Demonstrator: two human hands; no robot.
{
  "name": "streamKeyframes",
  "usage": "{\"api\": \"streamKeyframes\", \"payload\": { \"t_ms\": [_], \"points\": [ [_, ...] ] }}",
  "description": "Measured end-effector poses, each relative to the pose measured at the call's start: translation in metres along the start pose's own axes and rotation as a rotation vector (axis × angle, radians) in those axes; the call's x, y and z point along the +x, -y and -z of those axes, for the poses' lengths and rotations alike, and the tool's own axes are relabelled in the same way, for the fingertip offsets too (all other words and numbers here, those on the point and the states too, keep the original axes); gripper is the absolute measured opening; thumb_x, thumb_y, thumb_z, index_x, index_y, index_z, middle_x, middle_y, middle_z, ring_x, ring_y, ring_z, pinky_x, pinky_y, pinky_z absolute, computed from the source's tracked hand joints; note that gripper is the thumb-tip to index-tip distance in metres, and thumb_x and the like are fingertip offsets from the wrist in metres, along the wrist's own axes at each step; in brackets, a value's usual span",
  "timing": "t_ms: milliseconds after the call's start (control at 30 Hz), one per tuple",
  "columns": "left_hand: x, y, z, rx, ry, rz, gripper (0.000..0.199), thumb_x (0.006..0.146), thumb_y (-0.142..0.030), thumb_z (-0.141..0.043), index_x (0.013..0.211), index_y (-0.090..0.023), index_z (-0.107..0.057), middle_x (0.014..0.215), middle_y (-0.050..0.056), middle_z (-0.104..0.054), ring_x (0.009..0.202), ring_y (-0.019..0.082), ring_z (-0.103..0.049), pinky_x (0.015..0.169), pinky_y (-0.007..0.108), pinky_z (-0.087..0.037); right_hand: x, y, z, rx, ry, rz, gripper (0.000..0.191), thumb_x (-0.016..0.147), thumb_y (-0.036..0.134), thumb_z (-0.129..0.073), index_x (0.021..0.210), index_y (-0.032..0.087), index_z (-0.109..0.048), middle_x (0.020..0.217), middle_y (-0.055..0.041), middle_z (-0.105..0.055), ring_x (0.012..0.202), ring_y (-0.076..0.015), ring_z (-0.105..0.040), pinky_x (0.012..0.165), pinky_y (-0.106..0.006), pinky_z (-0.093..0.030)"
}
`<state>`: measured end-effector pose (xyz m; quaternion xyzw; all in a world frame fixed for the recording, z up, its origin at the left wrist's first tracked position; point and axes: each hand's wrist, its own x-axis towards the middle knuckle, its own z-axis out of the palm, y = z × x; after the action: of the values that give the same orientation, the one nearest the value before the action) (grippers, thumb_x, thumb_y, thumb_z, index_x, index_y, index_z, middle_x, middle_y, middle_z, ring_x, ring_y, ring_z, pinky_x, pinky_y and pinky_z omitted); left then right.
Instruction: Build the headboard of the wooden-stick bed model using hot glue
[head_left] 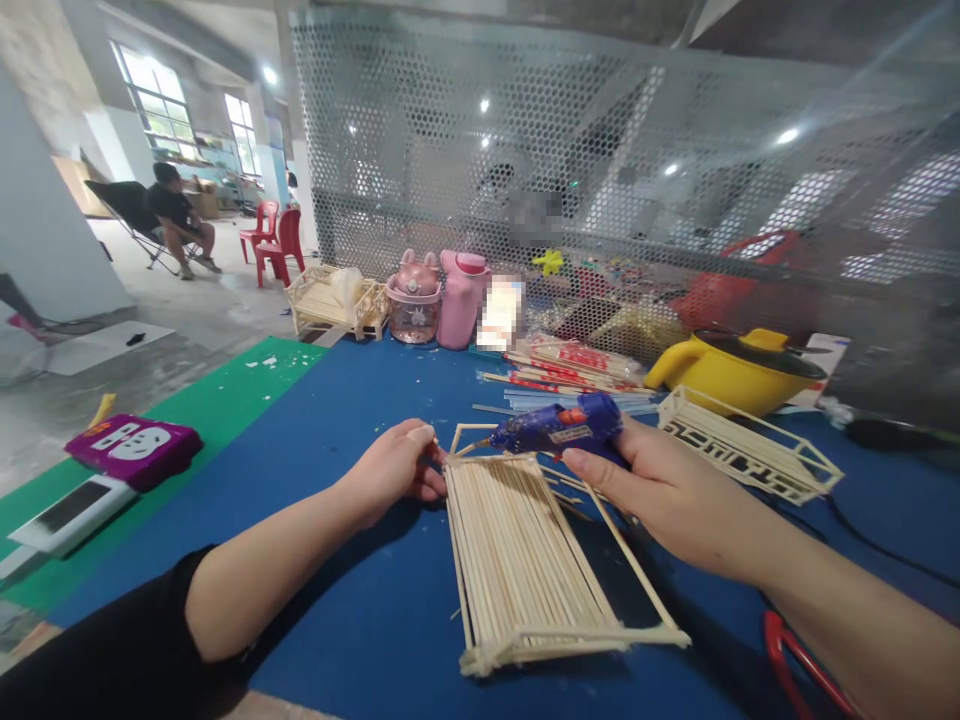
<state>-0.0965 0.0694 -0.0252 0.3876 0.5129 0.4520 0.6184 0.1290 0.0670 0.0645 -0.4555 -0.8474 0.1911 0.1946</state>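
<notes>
A blue hot glue gun (562, 425) is gripped in my right hand (660, 490). Its nozzle points left, close above the far-left corner of a tray-like frame of thin wooden sticks (525, 550). That frame lies on the blue tabletop, its floor made of many parallel sticks and its rails raised around the edges. My left hand (397, 465) has its fingers curled in at the same far-left corner, pinching the frame there; the fingertips are partly hidden.
Wooden sticks in red-printed wrappers (570, 365) and clear glue sticks (577, 400) lie behind. Further stick frames stand right (750, 445) and back left (334, 300). Around are a yellow pot (735, 370), pink bottle (461, 300), purple packet (135, 450), red-handled tool (799, 665). A person (176, 215) sits far off.
</notes>
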Motion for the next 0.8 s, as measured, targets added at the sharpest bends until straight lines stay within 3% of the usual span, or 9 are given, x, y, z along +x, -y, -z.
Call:
{"api": "streamKeyframes", "payload": {
  "t_ms": [167, 467, 800],
  "points": [
    [-0.0009, 0.0003, -0.0008, 0.011, 0.002, 0.0, 0.02, 0.089, -0.023, -0.036, 0.073, -0.017, -0.046, 0.068, -0.001, -0.054, 0.044, 0.007, -0.056, 0.046, 0.02, -0.046, 0.0016, 0.0014, -0.0003, -0.025, -0.021, 0.007, 0.042, 0.085, 0.05, -0.044, 0.11, 0.021, -0.061, 0.107, -0.0071, -0.069, 0.094, -0.0262, -0.063, 0.086, -0.043, -0.049],
    [-0.0013, -0.0003, -0.0013, 0.025, 0.008, -0.008, 0.02, 0.089, -0.022, -0.036, 0.072, -0.017, -0.046, 0.067, -0.001, -0.055, 0.044, 0.007, -0.055, 0.045, 0.02, -0.045, 0.0011, 0.0018, -0.0001, -0.051, -0.015, 0.011, 0.034, 0.085, 0.047, -0.046, 0.102, 0.022, -0.062, 0.105, -0.0053, -0.069, 0.094, -0.0247, -0.063, 0.084, -0.039, -0.049],
    [-0.0013, -0.0003, -0.0011, 0.028, 0.004, -0.011, 0.019, 0.089, -0.023, -0.036, 0.073, -0.017, -0.045, 0.068, -0.001, -0.054, 0.044, 0.007, -0.056, 0.045, 0.02, -0.046, 0.0034, 0.0051, -0.0009, -0.036, -0.016, 0.008, 0.036, 0.084, 0.047, -0.046, 0.099, 0.02, -0.062, 0.101, -0.0069, -0.069, 0.093, -0.0262, -0.062, 0.084, -0.043, -0.048]
  ]
}}
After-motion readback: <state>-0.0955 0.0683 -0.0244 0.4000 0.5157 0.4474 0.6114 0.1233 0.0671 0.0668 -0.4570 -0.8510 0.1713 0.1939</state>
